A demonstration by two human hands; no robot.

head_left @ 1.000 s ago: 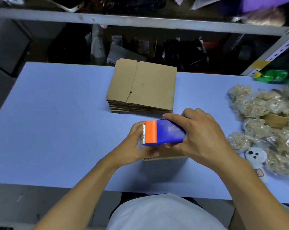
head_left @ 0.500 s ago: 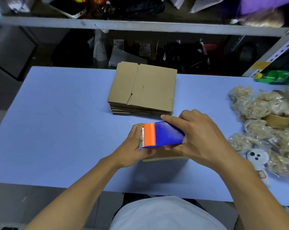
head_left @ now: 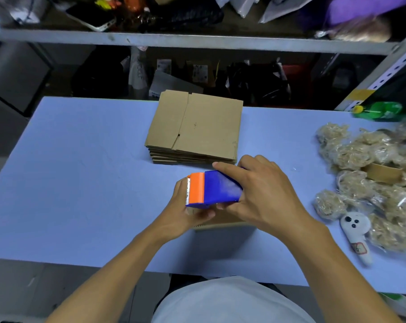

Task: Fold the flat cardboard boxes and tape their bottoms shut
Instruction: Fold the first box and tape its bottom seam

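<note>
Mid-frame, my right hand is wrapped over the blue-and-orange tape dispenser, fingers curled round its body, toothed orange end pointing left. My left hand sits under that cutter end, fingers curled onto the folded box, thumb pressing its near top edge. The box is mostly hidden beneath both hands, only a brown strip showing at centre, on the blue table.

Progress, as I judge it: one box is folded up and its bottom is being taped right now. I can't see the tape strip itself, so whether the seam is fully covered I cannot tell. Still left: the whole stack of flat boxes just above the hands, top centre of the table, several sheets deep, untouched.

Right side of frame has bagged tan bundles, a small white plush and a green bottle at upper right.

Versus half a second ago: barely any change. Dispenser and both hands are in nearly the same spot, same grips, dispenser maybe tipped slightly more down-left. The view has shifted a little; the stack is unchanged.
</note>
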